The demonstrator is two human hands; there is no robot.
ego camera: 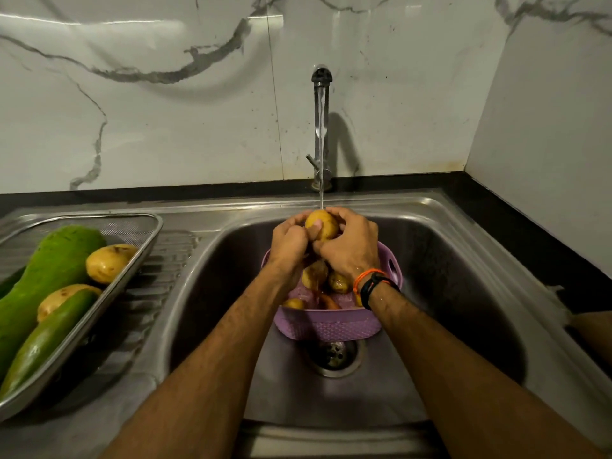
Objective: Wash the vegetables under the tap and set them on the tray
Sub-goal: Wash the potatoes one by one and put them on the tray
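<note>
Water runs from the tap onto a yellow potato that both hands grip over the sink. My left hand holds its left side and my right hand wraps its right side. Under them a purple basket stands in the sink bowl with more potatoes and a carrot inside. At the left, a steel mesh tray on the drainboard carries a large green gourd, a smaller green vegetable and two potatoes.
The sink bowl has its drain just in front of the basket. A black counter runs along the right, with a pale cloth-like thing at its edge. Marble wall panels stand behind and to the right.
</note>
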